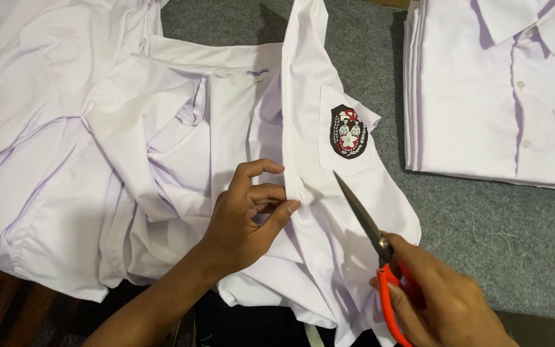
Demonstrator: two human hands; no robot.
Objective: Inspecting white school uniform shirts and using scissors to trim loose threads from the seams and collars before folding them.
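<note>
The white shirt (pixel 329 212) lies open on the grey felt table (pixel 483 218), its badge pocket (pixel 349 132) facing up. Just below and left of the pocket, the left hand (pixel 245 222) pinches the shirt's front edge between thumb and fingers. Below and right of the pocket, the right hand (pixel 441 302) grips orange-handled scissors (pixel 370 228), blades nearly closed, tip pointing toward the pocket. This looks like thread trimming; the next snip needs the tip kept clear of the cloth.

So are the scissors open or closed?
Closed. The scissors in the right hand show one thin, pointed blade line with no gap, hovering over the white shirt that the left hand pinches.
</note>
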